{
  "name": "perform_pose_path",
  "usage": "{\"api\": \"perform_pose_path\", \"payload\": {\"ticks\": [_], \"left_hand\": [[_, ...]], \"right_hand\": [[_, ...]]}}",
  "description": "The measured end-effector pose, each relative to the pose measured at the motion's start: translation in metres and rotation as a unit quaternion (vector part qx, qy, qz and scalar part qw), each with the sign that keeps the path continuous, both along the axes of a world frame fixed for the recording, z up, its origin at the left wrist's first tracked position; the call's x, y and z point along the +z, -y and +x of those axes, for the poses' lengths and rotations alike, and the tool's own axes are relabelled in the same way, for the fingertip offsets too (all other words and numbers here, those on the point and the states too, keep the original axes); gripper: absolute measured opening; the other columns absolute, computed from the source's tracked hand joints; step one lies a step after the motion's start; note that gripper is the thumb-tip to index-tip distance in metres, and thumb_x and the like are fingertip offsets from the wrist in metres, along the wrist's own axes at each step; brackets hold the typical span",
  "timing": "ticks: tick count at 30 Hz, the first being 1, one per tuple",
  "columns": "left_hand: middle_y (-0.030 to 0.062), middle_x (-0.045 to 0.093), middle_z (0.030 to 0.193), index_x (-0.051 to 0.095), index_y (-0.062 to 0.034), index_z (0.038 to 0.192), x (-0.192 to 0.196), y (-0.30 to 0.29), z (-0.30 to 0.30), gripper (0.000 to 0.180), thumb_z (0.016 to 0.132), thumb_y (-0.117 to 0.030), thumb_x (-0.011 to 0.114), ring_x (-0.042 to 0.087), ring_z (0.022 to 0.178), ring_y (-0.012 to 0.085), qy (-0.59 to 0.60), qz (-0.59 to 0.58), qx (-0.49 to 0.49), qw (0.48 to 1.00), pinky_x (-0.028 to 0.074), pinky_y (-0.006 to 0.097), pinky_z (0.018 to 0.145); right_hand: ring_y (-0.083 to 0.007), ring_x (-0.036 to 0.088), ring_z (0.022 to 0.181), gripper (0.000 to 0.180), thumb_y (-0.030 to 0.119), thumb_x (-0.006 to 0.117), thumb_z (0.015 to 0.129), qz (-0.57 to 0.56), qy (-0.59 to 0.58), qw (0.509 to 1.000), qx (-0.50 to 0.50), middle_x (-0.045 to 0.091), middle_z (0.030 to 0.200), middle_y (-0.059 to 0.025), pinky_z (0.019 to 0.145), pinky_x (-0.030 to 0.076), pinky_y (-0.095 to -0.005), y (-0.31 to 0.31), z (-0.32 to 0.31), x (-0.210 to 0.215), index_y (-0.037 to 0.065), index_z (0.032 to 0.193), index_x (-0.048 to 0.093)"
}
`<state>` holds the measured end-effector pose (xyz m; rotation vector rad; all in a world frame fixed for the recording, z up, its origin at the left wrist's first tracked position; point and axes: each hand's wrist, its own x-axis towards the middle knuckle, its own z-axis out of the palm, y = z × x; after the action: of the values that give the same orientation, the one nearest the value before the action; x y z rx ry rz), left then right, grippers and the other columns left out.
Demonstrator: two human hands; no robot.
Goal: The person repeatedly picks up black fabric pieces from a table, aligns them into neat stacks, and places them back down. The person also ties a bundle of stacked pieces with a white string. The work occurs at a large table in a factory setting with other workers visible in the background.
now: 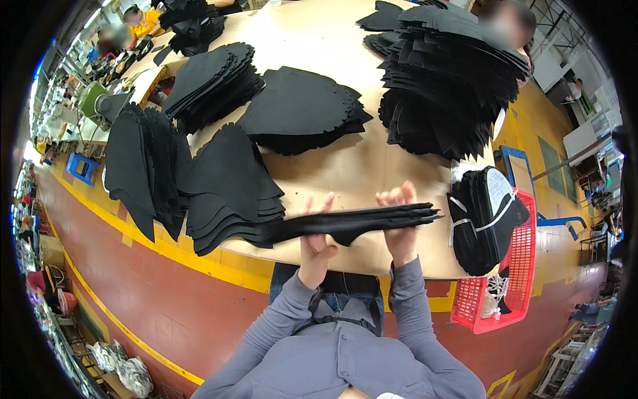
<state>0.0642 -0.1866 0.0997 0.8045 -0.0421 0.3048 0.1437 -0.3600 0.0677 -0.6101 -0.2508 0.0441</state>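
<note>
- On the left of our table (432, 181), a row of black pieces (138, 166) leans beside a fanned stack (226, 174).
- Beyond them, we see a rounded stack (296, 103) lying flat.
- Our left hand (317, 245) is under the black bundle (372, 219), fingers extended past its far edge.
- That bundle spans both hands above the table's near edge; we cannot tell where its left end parts from the fanned stack.
- Our right hand (401, 241), apart from the left, supports its right part, fingers loosely raised.
- Farther right, a tied bundle (473, 233) lies near a red basket (525, 266).
</note>
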Motion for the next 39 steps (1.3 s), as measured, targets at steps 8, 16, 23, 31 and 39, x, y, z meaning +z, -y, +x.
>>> {"api": "perform_pose_path", "payload": {"ticks": [8,16,23,31,39], "left_hand": [[0.0186,0.032,0.152,0.022,-0.0083,0.15,0.017,-0.032,-0.004,0.068,0.095,-0.028,0.058,0.045,0.123,0.0216,-0.026,0.242,0.044,0.969,0.03,0.034,0.11],[0.003,0.069,0.086,0.063,0.0004,0.094,0.037,-0.04,-0.007,0.021,0.078,0.009,0.073,0.064,0.081,0.0123,-0.124,0.269,0.162,0.941,0.049,0.025,0.076],[0.0096,0.062,0.113,0.044,-0.004,0.132,0.027,-0.055,-0.012,0.078,0.066,0.004,0.086,0.059,0.107,0.0181,-0.024,0.431,0.106,0.896,0.048,0.03,0.095],[0.009,0.06,0.112,0.049,-0.0014,0.124,0.023,-0.06,-0.017,0.069,0.066,0.002,0.087,0.058,0.107,0.0186,-0.06,0.413,0.07,0.906,0.046,0.032,0.097],[0.0093,0.061,0.11,0.051,-0.0009,0.117,0.023,-0.063,-0.011,0.057,0.069,0.007,0.081,0.06,0.105,0.0193,-0.046,0.381,0.078,0.92,0.047,0.032,0.097]], "right_hand": [[-0.0323,0.052,0.12,0.064,0.054,0.035,0.101,0.123,-0.148,0.981,0.011,0.051,0.134,-0.0192,0.108,0.039,-0.0445,-0.015,-0.009,0.021,0.013,0.15,0.032],[-0.0194,0.051,0.121,0.045,0.037,0.042,0.103,-0.136,-0.132,0.982,0.016,0.056,0.13,-0.0098,0.109,0.036,-0.0371,-0.019,-0.019,0.007,0.006,0.135,0.05],[-0.027,0.036,0.138,0.066,0.05,0.044,0.099,-0.294,-0.033,0.951,-0.094,0.036,0.151,-0.0123,0.116,0.022,-0.0412,-0.03,-0.039,-0.018,0.008,0.148,0.036],[-0.031,0.026,0.147,0.069,0.043,0.054,0.096,-0.414,0.196,0.815,-0.355,0.022,0.16,-0.0165,0.12,0.009,-0.0497,-0.047,-0.054,0.028,0.006,0.15,0.034],[-0.0341,0.048,0.13,0.046,0.015,0.074,0.08,-0.623,0.263,0.718,-0.164,0.059,0.131,-0.0162,0.113,0.03,-0.0464,-0.034,-0.044,0.059,0.005,0.123,0.064]]}}
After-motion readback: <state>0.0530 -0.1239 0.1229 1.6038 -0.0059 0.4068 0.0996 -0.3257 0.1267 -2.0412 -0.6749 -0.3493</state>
